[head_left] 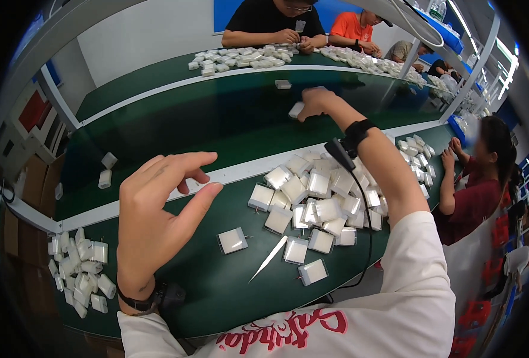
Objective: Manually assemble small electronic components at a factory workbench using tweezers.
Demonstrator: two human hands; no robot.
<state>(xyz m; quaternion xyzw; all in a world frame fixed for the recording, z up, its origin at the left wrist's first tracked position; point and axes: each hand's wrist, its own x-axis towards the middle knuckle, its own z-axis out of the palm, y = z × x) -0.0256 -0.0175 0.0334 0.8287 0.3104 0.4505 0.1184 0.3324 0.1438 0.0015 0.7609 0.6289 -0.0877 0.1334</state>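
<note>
My right hand [317,102] is stretched far out over the dark green belt [216,122], closed on a small white block [296,110]. Another white block [283,84] lies on the belt just beyond it. My left hand [163,209] hovers over the near green table, thumb and fingers apart, with nothing between them. Right of it lie a single white block [233,240] with clear edges and a thin metal prong, and a pair of pale tweezers [269,258]. A heap of similar blocks [327,209] spreads below my right forearm.
A second pile of blocks [80,268] sits at the table's left end. White rails [240,173] border the belt, with metal frame posts [55,98] at its sides. Co-workers sit across the belt; another person [476,179] works at right. A black cable [366,238] hangs from my right wrist.
</note>
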